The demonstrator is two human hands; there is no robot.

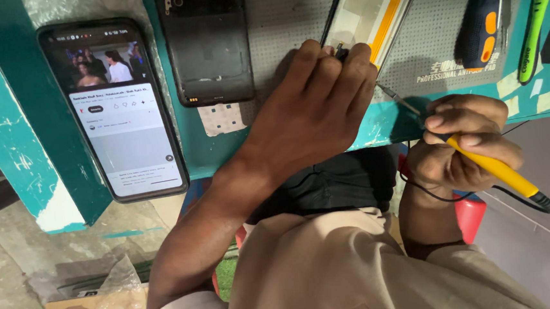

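Observation:
My left hand (313, 100) rests on the grey perforated work mat (285, 18), fingers pinched on a small dark tool or part against the lower edge of an opened phone frame (371, 9) with a pale inner panel and an orange strip. My right hand (464, 141) grips a yellow-handled soldering iron (499, 171) like a pen. Its thin metal tip (395, 98) points up-left toward the frame's lower corner, just right of my left hand. A black cable runs from the iron's rear.
A dark phone back cover (209, 43) lies left of my hand. A phone with a lit screen (117, 107) leans on the teal bench edge. A blue-orange screwdriver (481, 17) and a green tool (535, 20) lie at right. Plastic bags and cardboard (98, 302) sit on the floor.

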